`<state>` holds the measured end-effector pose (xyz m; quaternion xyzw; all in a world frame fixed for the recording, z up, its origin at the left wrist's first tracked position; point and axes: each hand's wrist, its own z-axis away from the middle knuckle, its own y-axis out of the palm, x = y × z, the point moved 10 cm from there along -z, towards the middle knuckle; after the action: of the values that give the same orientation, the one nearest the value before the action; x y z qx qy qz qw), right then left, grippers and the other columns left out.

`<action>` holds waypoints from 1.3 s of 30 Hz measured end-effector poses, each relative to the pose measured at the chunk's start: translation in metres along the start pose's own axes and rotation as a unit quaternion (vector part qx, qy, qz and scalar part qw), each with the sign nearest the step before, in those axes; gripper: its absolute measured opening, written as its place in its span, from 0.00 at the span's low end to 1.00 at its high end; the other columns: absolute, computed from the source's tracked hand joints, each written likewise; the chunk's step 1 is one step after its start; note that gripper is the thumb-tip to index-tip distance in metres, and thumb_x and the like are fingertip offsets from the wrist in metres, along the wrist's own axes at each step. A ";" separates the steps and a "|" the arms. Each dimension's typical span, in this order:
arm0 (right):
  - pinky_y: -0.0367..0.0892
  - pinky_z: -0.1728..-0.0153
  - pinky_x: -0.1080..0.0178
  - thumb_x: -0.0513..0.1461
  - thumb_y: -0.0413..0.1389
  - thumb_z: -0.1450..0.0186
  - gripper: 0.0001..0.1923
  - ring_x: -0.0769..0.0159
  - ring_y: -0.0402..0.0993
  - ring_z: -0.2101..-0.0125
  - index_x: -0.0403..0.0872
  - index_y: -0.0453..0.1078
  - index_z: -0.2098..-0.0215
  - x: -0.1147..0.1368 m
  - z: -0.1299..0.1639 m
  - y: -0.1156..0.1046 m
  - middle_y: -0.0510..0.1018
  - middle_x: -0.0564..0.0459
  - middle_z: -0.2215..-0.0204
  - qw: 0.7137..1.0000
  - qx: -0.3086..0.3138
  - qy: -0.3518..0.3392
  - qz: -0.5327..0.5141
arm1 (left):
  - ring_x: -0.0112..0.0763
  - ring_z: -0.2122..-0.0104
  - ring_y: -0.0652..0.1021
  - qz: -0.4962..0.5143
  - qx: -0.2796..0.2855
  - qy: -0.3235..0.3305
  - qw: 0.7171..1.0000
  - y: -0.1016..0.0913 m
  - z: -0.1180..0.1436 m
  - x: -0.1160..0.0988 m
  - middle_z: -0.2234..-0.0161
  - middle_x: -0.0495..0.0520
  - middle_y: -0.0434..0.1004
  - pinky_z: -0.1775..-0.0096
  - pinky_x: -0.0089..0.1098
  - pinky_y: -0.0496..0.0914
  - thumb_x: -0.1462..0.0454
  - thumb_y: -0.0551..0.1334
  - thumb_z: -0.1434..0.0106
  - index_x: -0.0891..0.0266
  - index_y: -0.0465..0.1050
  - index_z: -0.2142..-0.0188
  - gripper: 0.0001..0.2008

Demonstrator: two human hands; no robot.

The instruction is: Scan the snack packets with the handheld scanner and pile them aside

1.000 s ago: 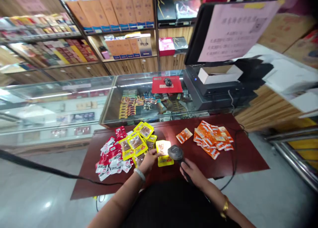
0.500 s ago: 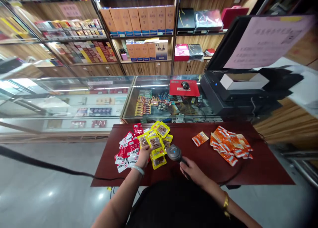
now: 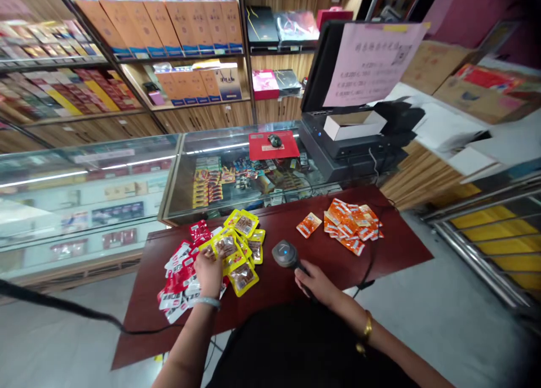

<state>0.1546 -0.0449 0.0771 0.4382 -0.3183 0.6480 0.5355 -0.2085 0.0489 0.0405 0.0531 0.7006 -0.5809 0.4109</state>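
Observation:
My left hand point(image 3: 209, 272) is at the near left side of a pile of yellow snack packets point(image 3: 243, 224), its fingers closed on the edge of one yellow packet point(image 3: 225, 245). Each has a clear window with brown food inside. In my right hand point(image 3: 319, 283) is a dark handheld barcode scanner point(image 3: 284, 254) with a small blue light, held over the table just right of the yellow pile. Red and white packets point(image 3: 182, 275) lie heaped to the left, partly behind my left hand. A single orange packet point(image 3: 309, 225) lies apart from the orange pile point(image 3: 353, 225).
The dark red table point(image 3: 270, 286) stands against a glass display counter point(image 3: 177, 168). On the counter are a red mouse pad point(image 3: 257, 146) with a mouse point(image 3: 274, 141) and a monitor point(image 3: 319, 66). A black cable point(image 3: 84, 309) crosses at left. A metal rack point(image 3: 473, 264) stands right.
My view has turned to the right, so everything sits further left in the picture. The left hand stays at the yellow packets, and the right hand still holds the scanner beside them.

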 end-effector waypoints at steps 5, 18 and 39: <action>0.52 0.84 0.70 0.64 0.54 0.39 0.29 0.76 0.55 0.86 0.48 0.62 0.63 -0.003 0.004 -0.048 0.64 0.64 0.82 0.999 -0.005 0.018 -0.042 | 0.48 0.48 0.72 -0.014 0.044 0.122 0.991 0.055 0.044 -0.083 0.54 0.62 0.73 0.44 0.47 0.66 0.58 0.62 0.39 0.64 0.68 0.49 0.21; 0.53 0.85 0.70 0.66 0.54 0.41 0.30 0.75 0.58 0.87 0.50 0.60 0.69 -0.040 0.016 -0.175 0.68 0.62 0.83 0.997 -0.058 0.038 -0.031 | 0.45 0.50 0.75 -0.175 0.295 0.204 0.917 0.277 0.136 -0.256 0.48 0.68 0.70 0.48 0.37 0.66 0.64 0.65 0.39 0.67 0.67 0.47 0.21; 0.54 0.84 0.69 0.66 0.55 0.42 0.31 0.75 0.57 0.87 0.49 0.63 0.64 -0.003 -0.075 -0.127 0.66 0.65 0.83 0.995 0.072 0.039 -0.054 | 0.29 0.78 0.75 0.218 0.316 -0.106 0.917 0.265 0.108 -0.149 0.73 0.53 0.79 0.74 0.27 0.69 0.63 0.68 0.48 0.65 0.78 0.66 0.09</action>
<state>0.2612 0.0484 0.0365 0.4665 -0.2256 0.6563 0.5484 0.0911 0.1012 -0.0667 0.2699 0.4041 -0.6702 0.5610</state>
